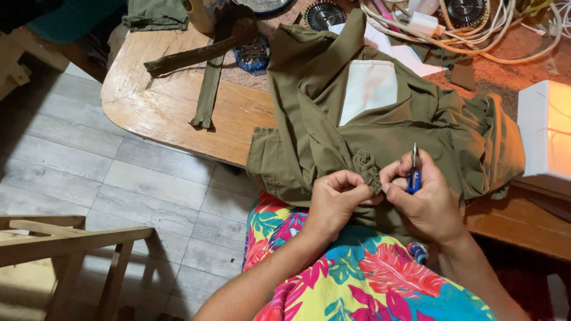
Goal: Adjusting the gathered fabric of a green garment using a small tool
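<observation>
An olive-green garment [333, 119] with a white pocket lining [369, 83] lies over the edge of a wooden table [166, 101] and onto my lap. My left hand [336, 199] pinches a bunched fold of the garment's fabric [367, 167]. My right hand [425, 199] grips the same fold with thumb and forefinger and also holds a small blue-handled thread snipper [414, 169], its metal tip pointing up. The two hands almost touch at the fold.
Loose olive fabric strips [208, 77] lie on the table's left part. Cables [476, 35] and round dark discs [324, 13] sit at the back. A white sewing machine [544, 128] stands at the right. A wooden chair frame [65, 244] stands on the grey plank floor.
</observation>
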